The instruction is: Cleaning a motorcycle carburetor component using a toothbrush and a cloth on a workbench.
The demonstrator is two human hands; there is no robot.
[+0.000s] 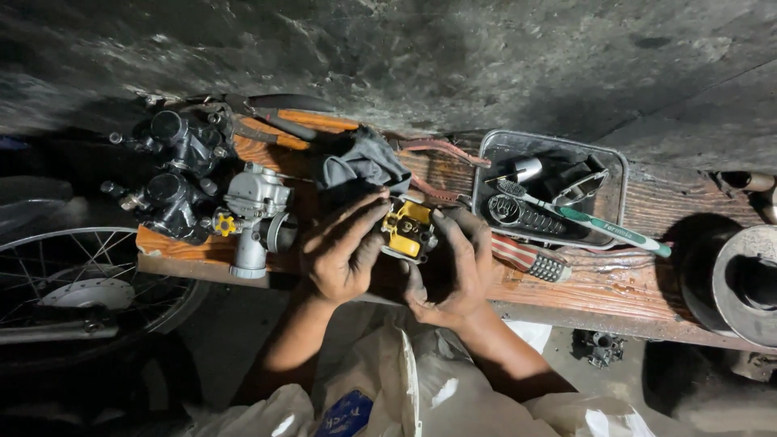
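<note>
Both of my hands hold a small carburetor body with a yellow float (pixel 407 229) over the front of a worn wooden bench (pixel 615 283). My left hand (pixel 340 247) wraps its left side, thumb on top. My right hand (pixel 452 267) cups its right side and underside, fingers curled around it. A grey rag (pixel 364 162) lies just behind the part.
A silver carburetor (pixel 255 214) and two black ones (pixel 174 174) sit at the bench's left. Orange-handled pliers (pixel 287 121) lie behind. A metal tray (pixel 615 170) holds small parts and a green toothbrush (pixel 599 222). A spoked wheel (pixel 81 283) is at left, a round metal drum (pixel 749 283) at right.
</note>
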